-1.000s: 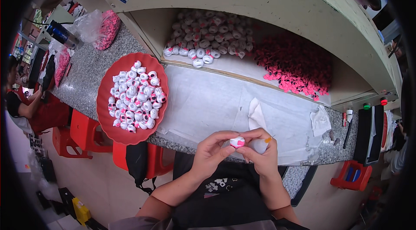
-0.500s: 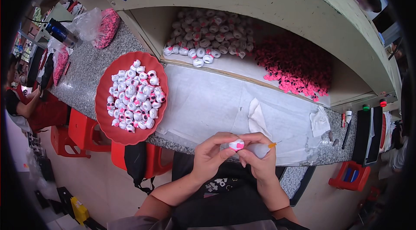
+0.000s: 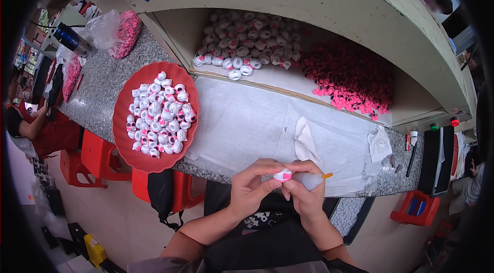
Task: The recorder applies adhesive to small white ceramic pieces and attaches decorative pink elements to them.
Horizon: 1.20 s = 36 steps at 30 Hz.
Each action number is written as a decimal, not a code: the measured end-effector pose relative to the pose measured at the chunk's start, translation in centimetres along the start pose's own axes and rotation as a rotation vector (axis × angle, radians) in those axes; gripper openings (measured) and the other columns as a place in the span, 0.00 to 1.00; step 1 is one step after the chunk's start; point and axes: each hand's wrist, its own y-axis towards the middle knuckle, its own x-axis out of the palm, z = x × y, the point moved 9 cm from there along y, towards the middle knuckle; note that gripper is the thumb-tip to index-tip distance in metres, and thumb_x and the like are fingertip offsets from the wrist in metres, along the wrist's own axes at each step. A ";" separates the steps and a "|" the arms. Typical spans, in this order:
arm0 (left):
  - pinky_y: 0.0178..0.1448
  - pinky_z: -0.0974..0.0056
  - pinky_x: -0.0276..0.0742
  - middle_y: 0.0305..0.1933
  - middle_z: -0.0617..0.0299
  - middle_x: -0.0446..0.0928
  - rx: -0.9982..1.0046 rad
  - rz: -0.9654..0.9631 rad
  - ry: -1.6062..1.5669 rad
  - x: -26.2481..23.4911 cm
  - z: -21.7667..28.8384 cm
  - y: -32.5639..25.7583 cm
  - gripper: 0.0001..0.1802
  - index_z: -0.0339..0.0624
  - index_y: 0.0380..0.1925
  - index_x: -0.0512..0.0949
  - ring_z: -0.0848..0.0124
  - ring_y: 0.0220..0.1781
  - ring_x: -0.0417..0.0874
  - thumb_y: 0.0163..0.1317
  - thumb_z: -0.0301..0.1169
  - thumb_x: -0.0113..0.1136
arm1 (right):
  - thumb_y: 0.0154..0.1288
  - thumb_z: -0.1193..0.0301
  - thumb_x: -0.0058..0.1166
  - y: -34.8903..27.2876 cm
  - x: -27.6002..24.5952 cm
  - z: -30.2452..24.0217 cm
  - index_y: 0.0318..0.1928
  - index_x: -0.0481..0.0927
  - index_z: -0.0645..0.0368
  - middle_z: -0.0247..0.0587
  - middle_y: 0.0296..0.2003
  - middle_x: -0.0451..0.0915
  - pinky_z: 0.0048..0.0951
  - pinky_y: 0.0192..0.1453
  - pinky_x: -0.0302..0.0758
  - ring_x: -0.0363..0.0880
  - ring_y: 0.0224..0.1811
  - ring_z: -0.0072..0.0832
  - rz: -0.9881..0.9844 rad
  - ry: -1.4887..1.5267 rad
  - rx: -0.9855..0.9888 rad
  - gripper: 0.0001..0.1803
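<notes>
Orange-tipped bottle in right hand, tip now farther right, pink-white piece pinched

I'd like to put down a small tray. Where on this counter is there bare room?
Widest: the white sheet between the filled red bowl and folded tissue. Smaller: right of that tissue, up to the crumpled tissue. Crowded: behind, the white heap and pink heap; in front, around the left hand and right hand.

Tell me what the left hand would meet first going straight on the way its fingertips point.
Most likely the right hand: the left hand points rightward, the white-and-pink piece at its fingertips, with the right hand just beyond, though exact depth is unclear.
</notes>
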 end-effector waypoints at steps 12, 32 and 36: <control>0.43 0.62 0.69 0.36 0.59 0.75 0.304 -0.385 0.493 6.7 9.7 -0.5 0.06 0.48 0.20 0.76 0.67 0.39 0.74 0.42 0.22 0.61 | 0.42 0.83 0.56 -3.3 5.3 -7.5 0.31 0.77 0.66 0.43 0.24 0.73 0.24 0.24 0.64 0.69 0.21 0.29 -0.394 -0.079 -0.351 0.11; 0.48 0.66 0.65 0.40 0.52 0.71 0.055 -0.062 0.098 1.2 1.5 1.6 0.12 0.33 0.37 0.71 0.65 0.44 0.71 0.49 0.18 0.53 | 0.48 0.85 0.48 0.5 0.7 -1.3 0.35 0.70 0.67 0.44 0.27 0.72 0.16 0.16 0.62 0.67 0.18 0.20 0.020 0.137 -0.073 0.11; 0.49 0.67 0.64 0.41 0.54 0.71 -0.064 0.000 0.003 0.2 0.0 1.2 0.13 0.33 0.39 0.70 0.68 0.45 0.70 0.51 0.19 0.51 | 0.46 0.81 0.50 0.8 -0.1 0.0 0.36 0.68 0.65 0.43 0.26 0.70 0.17 0.14 0.62 0.67 0.17 0.21 0.058 0.008 -0.001 0.13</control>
